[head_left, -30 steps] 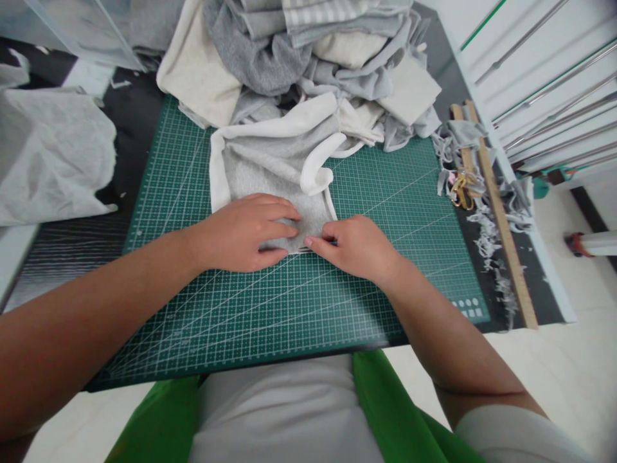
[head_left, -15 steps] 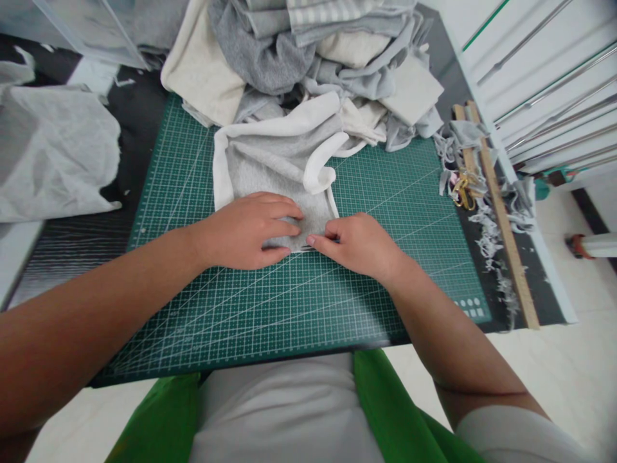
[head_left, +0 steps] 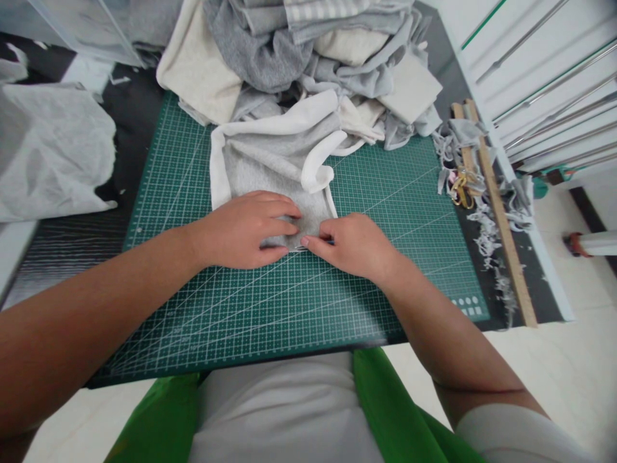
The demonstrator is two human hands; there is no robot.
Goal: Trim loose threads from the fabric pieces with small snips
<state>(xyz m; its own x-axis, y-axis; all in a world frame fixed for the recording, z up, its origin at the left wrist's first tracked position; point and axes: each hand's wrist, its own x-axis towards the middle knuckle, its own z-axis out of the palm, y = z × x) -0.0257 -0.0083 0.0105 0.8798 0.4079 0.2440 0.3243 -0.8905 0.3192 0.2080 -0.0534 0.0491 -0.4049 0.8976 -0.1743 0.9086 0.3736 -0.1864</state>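
Observation:
A piece of grey knit fabric (head_left: pixel 270 157) with a white border lies on the green cutting mat (head_left: pixel 270 308). One strip of its white edging (head_left: pixel 315 168) curls up on the right. Across the near left part of the cloth my left hand (head_left: pixel 253 228) rests palm down, its fingers spread. My right hand (head_left: pixel 354 247) is at the near right corner, fingers curled under and thumb stretched along the near edge. It pinches that edge of the cloth; the tips of its fingers are partly hidden.
A heap of folded grey and cream cloth (head_left: pixel 270 58) stands behind the mat. To the right lie wooden strips (head_left: pixel 506 238), gold-handled scissors (head_left: pixel 461 190) and fabric scraps (head_left: pixel 486 238). A pale cloth sheet (head_left: pixel 53 151) and a clear plastic bin (head_left: pixel 91 32) are on the left.
My right thumb has slid slightly left along the near edge of the cloth. My left hand stays flat in nearly the same place; the whole view has shifted a little.

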